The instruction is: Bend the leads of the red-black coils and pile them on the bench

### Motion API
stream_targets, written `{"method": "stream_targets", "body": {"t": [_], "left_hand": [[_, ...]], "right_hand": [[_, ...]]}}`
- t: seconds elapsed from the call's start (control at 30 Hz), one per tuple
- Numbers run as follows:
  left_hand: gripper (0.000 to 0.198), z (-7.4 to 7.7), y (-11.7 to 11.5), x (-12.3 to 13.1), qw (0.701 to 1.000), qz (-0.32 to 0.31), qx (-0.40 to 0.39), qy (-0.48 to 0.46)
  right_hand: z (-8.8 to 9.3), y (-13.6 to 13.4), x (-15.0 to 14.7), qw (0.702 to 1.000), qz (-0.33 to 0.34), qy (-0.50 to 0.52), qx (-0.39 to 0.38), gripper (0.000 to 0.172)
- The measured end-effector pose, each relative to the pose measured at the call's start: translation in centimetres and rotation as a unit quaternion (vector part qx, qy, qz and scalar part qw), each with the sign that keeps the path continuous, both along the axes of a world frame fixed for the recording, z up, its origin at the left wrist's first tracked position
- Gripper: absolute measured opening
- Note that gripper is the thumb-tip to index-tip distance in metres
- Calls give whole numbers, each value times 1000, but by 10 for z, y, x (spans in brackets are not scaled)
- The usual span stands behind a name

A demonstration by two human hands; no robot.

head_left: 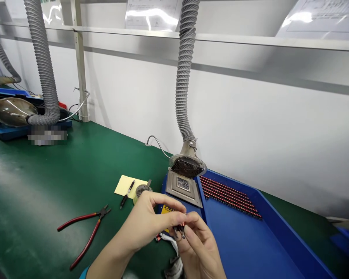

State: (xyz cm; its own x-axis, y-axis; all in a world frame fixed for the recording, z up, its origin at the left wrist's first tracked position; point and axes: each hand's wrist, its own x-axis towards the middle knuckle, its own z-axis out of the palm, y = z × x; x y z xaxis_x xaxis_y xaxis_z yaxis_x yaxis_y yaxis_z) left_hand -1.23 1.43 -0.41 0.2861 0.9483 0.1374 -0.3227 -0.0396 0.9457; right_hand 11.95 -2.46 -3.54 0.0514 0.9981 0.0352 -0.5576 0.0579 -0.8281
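My left hand (149, 221) and my right hand (199, 242) meet low in the middle of the view, over the green bench top (46, 182). Both pinch one small dark part (180, 228) with red on it, held between the fingertips. The part is too small to name. Just behind the hands sits a grey metal plate (184, 188) under a fume extractor nozzle (187, 166). A row of red-and-black wound parts (229, 195) lies in the blue tray (250, 240) to the right.
Red-handled pliers (84, 230) lie on the bench at the left, with a black pen (127, 194) on a yellow pad (125, 186) and a small round tin (142, 191) nearby. A grey ribbed hose (184, 77) rises from the nozzle. Another hose and hood (13, 111) stand far left.
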Motion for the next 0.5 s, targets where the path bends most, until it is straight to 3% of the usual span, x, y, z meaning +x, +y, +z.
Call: {"method": "stream_targets", "body": {"t": [0.2,0.37,0.43,0.5], "left_hand": [[18,-5,-3,19,989,66,-52,-125],[18,-2,1,8,945,237,-13,-226],[14,-1,1,-7,937,275,2,-216],[7,-7,-4,-26,949,289,49,-116]], "right_hand": [[-1,-1,-2,1000,-1,-8,6,17],[2,-4,1,999,-2,-34,19,14],[3,-8,6,999,-25,-38,2,16],[3,-11,14,998,-42,-39,-25,17]]}}
